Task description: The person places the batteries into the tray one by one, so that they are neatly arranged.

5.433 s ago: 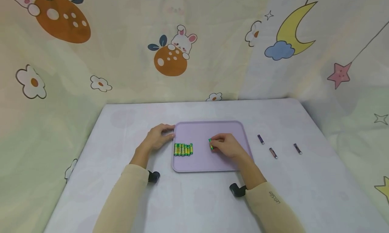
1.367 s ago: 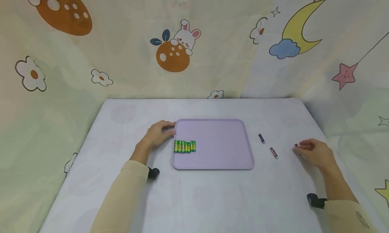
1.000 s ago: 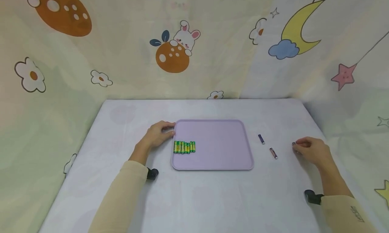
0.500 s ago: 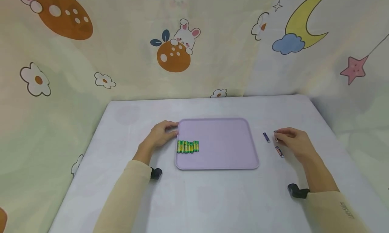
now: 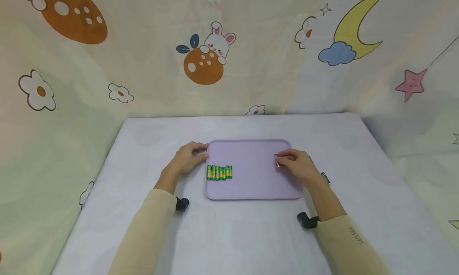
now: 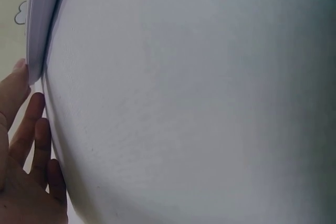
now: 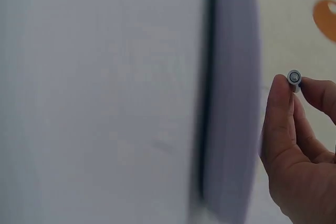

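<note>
In the head view, a flat lilac tray lies on the table. Several green-and-yellow batteries stand side by side in a row along its left part. My left hand touches the tray's left rim with thumb and fingertips; the left wrist view shows the thumb against the tray edge. Over the tray's right part, my right hand pinches a dark battery between thumb and fingers. Its round end faces the camera in the right wrist view.
Right of the tray, another dark battery lies on the white table, partly behind my right wrist. A further one is almost hidden by that hand. A patterned cloth hangs behind the table.
Earlier my right hand set a green battery at the row's right end, then picked up the farthest dark battery at right. It has since carried it leftward over the tray. Left hand stays.
</note>
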`<state>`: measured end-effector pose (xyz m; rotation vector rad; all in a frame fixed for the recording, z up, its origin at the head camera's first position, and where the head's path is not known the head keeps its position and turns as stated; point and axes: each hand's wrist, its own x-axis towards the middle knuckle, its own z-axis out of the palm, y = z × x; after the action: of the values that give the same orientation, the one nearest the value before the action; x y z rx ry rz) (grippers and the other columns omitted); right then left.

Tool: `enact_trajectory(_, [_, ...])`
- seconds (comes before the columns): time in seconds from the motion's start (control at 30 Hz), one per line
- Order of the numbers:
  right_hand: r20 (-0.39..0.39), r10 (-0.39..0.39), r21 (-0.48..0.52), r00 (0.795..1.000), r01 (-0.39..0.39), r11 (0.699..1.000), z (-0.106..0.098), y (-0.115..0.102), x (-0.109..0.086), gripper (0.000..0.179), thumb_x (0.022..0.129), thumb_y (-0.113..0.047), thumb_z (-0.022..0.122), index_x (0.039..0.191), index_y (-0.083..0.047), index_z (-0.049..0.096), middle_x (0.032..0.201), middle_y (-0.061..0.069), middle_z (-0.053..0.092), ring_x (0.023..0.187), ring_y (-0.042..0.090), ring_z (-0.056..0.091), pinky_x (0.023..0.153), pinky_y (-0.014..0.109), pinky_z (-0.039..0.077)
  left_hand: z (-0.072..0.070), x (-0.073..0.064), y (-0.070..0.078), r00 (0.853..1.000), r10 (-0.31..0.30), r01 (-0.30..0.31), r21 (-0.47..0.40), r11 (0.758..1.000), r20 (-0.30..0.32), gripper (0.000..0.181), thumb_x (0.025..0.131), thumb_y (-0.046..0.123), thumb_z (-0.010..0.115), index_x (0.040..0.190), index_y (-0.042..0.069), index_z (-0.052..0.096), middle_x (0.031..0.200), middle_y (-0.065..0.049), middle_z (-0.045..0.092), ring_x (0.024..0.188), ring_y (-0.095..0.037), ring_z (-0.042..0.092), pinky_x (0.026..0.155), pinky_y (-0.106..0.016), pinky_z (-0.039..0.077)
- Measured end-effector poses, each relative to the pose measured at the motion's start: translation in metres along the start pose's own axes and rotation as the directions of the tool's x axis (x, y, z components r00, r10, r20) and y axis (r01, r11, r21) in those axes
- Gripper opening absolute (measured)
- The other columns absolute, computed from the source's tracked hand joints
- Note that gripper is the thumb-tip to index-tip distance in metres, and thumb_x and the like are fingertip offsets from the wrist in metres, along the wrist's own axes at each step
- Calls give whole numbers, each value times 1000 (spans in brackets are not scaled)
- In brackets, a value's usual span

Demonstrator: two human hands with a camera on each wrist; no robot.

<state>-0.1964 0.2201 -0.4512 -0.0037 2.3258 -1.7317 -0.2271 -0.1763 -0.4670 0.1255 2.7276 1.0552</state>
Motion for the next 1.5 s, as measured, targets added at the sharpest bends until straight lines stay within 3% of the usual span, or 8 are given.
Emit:
enact_trajectory(0.13, [60, -4, -19, 998, 5, 1000, 34, -5, 6, 32, 98, -11, 70, 119, 11, 65, 107, 20, 75, 89, 11, 71, 82, 28, 62, -2, -1, 0, 1000, -1, 1, 15, 1000, -6, 48, 98, 36, 71, 144, 24, 61, 148, -7, 56, 141, -32, 47, 120, -55, 34])
enact_trajectory(0.3, [78, 1, -69, 997, 4, 998, 61, -12, 7, 28, 96, -11, 72, 115, 9, 67, 100, 18, 76, 85, 15, 73, 80, 28, 62, -1, -1, -1, 1000, 8, -8, 12, 1000, 5, 48, 98, 37, 71, 144, 26, 61, 148, -6, 56, 141, -31, 47, 120, -55, 33])
enact_trajectory(0.6, [92, 55, -101, 994, -46, 994, 96, -23, 9, 22, 95, -11, 73, 110, 4, 69, 94, 13, 75, 81, 16, 73, 80, 30, 62, -1, -3, -2, 1000, 25, -25, 5, 1000, -13, 49, 98, 36, 71, 144, 25, 61, 147, -7, 57, 141, -32, 47, 120, -56, 34])
enact_trajectory(0.83, [65, 44, -188, 997, -31, 982, 113, -27, 14, 17, 93, -15, 75, 104, -2, 70, 87, 8, 74, 74, 16, 71, 74, 28, 58, -3, 1, -3, 998, 57, -57, 29, 998, -23, 48, 99, 36, 70, 145, 25, 61, 145, -6, 59, 139, -32, 50, 118, -56, 36])
enact_trajectory(1.17, [70, 73, -257, 995, -53, 965, 120, -31, 12, 18, 94, -18, 74, 106, -6, 70, 88, 5, 74, 77, 15, 70, 80, 31, 54, -2, -2, -8, 999, 36, -35, 42, 999, -16, 50, 99, 38, 68, 147, 26, 58, 149, -8, 56, 142, -34, 46, 120, -58, 33])
enact_trajectory(1.5, [40, 59, -265, 997, -47, 963, 88, -22, -1, 19, 98, -21, 68, 109, -6, 70, 93, 6, 74, 83, 16, 71, 83, 33, 57, -3, -4, -2, 999, 47, -46, 43, 998, -12, 50, 100, 37, 68, 147, 25, 58, 149, -9, 55, 143, -34, 46, 120, -58, 32])
